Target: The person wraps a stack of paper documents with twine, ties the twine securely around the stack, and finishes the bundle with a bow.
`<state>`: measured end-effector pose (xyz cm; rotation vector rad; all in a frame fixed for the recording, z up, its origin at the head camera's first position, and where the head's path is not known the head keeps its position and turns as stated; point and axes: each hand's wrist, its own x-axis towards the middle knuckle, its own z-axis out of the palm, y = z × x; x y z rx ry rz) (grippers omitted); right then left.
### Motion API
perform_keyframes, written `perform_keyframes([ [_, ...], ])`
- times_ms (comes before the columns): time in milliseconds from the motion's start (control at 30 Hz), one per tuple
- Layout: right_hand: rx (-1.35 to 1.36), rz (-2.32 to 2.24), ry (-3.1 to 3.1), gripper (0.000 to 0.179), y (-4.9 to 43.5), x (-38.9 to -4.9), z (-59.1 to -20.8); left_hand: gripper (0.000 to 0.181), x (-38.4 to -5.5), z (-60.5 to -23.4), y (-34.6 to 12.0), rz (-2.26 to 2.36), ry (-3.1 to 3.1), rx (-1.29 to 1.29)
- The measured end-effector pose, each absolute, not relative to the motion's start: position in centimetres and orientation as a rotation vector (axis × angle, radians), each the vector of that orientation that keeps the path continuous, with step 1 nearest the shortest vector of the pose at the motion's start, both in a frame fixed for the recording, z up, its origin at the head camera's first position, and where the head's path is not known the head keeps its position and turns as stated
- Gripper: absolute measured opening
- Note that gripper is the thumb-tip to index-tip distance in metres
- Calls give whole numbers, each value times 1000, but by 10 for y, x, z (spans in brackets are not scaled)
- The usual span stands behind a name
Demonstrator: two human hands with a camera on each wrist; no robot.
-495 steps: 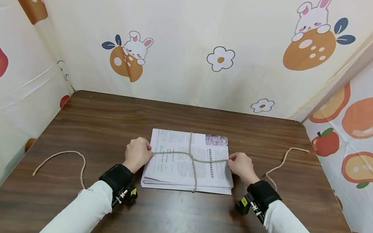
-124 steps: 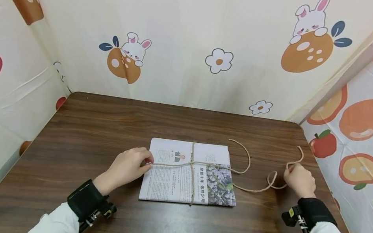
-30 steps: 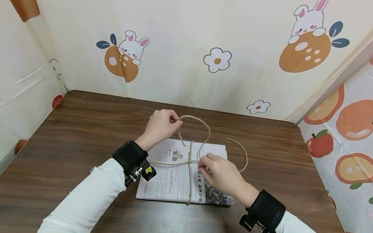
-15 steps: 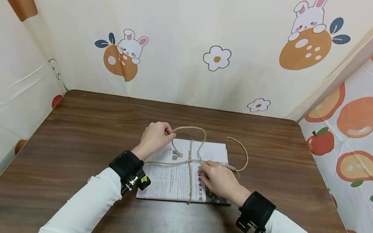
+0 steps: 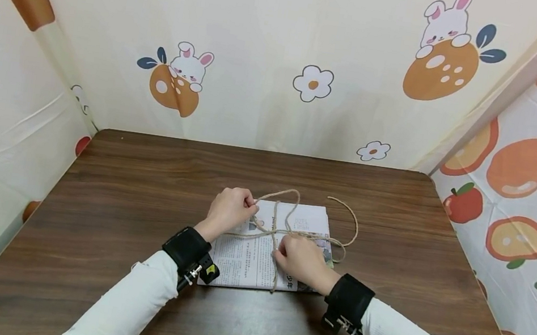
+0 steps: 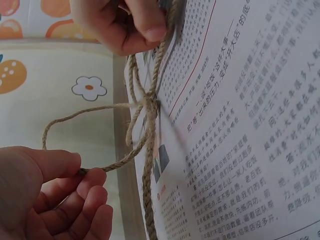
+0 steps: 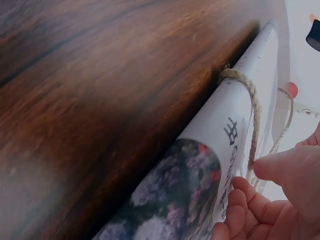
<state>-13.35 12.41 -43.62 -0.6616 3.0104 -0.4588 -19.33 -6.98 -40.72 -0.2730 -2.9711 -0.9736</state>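
A flat stack of folded newspapers lies on the table, with beige twine crossed over it lengthwise and sideways. My left hand, over the stack's far left, pinches one strand between thumb and finger; that strand arches as a raised loop back to the crossing. My right hand is low over the stack, just right of the crossing. Its curled fingers and thumb hold the near stretch of twine, as the right wrist view shows the thumb against it. Part of the crossing is hidden behind the hand.
A loose twine end curls onto the brown wooden table beyond the stack's right side. A cream printed curtain stands behind the table, with fruit-printed sheets along its sides. Both wrists wear black straps with cameras.
Earlier the right hand pulled twine out at the far right; it has since come to the crossing and slid nearer. The left hand has lowered, and the loop has shrunk.
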Motion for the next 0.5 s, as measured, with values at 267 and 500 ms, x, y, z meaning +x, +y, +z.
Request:
perform_keyframes([
  [267, -645, -516, 3001, 22, 120, -135, -436, 15, -191, -410, -69, -957, -2955, -334],
  [500, -602, -515, 2982, 27, 118, -134, -437, 16, -189, -413, -70, -959, -2957, -347],
])
